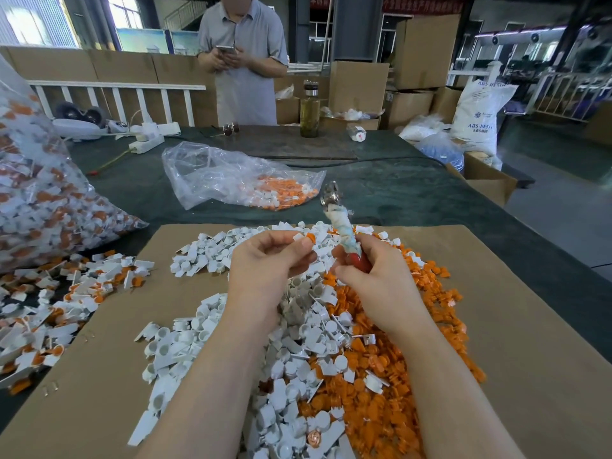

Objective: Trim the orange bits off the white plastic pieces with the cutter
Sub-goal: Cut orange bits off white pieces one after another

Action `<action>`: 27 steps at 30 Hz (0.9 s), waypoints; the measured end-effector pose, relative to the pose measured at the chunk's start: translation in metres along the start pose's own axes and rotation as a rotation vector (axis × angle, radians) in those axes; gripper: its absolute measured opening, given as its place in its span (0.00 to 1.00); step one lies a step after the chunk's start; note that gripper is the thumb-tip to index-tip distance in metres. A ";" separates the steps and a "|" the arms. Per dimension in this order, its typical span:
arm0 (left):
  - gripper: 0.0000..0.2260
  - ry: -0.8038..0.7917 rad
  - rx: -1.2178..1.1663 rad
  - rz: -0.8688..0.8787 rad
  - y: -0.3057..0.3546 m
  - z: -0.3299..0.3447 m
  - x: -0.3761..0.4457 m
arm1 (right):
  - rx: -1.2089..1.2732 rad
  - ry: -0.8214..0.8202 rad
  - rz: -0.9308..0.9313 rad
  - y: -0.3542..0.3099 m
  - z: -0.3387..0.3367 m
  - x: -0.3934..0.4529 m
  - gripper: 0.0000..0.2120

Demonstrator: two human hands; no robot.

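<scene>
Two hands up over the piles on the cardboard (pixel 496 326). L hand (pixel 265 260) pinches a white piece (pixel 303 237) w/ orange bit (pixel 310 238) at its fingertips. R hand (pixel 371 273) curled round the cutter (pixel 341 223), metal head pointing up, just beside the piece, not touching. White pile (pixel 185 346) left, orange pile (pixel 381 392) right. Bag (pixel 231 177) w/ parts beyond on table (pixel 414 193).

Bright, even daylight fills the scene, coming from the windows (pixel 31 23) at upper left, which are blown out to white. Shadows beneath the forearms are soft and faint. Straight lines bow strongly away from the windows toward the frame's edges. The cutter (pixel 337 213) is motion-blurred, and the clear plastic bag (pixel 231 175) behind it shows glare.
</scene>
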State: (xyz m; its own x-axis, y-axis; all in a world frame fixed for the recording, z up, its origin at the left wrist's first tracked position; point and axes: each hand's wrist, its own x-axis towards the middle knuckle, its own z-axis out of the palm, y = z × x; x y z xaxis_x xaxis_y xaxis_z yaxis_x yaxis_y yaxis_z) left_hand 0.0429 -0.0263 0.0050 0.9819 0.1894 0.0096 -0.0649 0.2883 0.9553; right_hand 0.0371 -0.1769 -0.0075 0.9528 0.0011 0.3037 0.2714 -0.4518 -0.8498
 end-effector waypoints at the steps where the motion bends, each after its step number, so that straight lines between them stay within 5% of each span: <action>1: 0.05 0.000 -0.024 -0.001 0.001 -0.001 0.000 | 0.011 -0.030 0.015 -0.001 -0.001 -0.001 0.05; 14: 0.04 0.001 -0.097 0.072 0.003 -0.013 0.010 | -0.008 -0.422 0.085 0.001 -0.015 -0.002 0.08; 18: 0.05 -0.015 -0.082 0.085 0.002 -0.014 0.011 | -0.062 -0.422 0.093 0.000 -0.014 -0.003 0.17; 24: 0.05 -0.010 -0.097 0.093 0.002 -0.014 0.012 | -0.086 -0.392 0.015 0.002 -0.009 -0.003 0.01; 27: 0.05 -0.001 -0.109 0.095 0.002 -0.014 0.013 | -0.054 -0.390 0.027 0.000 -0.006 -0.003 0.06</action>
State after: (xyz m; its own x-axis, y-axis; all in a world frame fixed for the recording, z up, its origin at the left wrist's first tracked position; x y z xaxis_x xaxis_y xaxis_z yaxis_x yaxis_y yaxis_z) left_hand 0.0529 -0.0103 0.0031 0.9705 0.2197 0.0989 -0.1767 0.3698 0.9122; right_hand 0.0332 -0.1820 -0.0062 0.9426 0.3224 0.0865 0.2478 -0.5023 -0.8285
